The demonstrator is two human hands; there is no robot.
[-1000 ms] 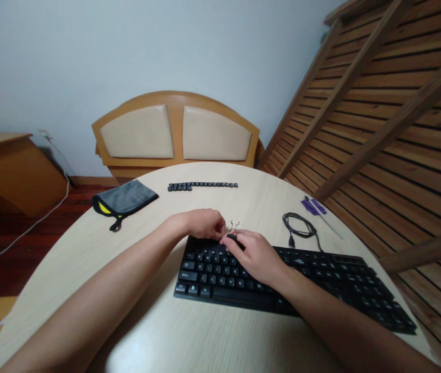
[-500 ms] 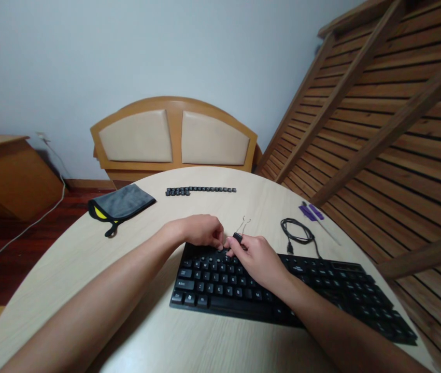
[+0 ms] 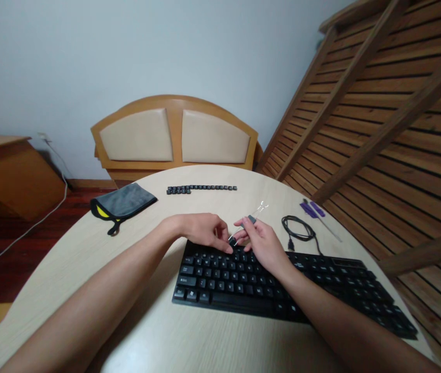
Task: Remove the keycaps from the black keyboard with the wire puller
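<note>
Well, near the middle of the frame, our left hand (image 3: 204, 229) has its fingertips closed on a small, boxy black keycap (image 3: 232, 241), which sits between them and the wire end of a puller (image 3: 248, 221). Our right hand (image 3: 266, 247) clamps the puller's smooth grey grip, above the black plastic keyboard (image 3: 239, 300) on a pale, wood-grained, round-edged desk (image 3: 185, 342).
</note>
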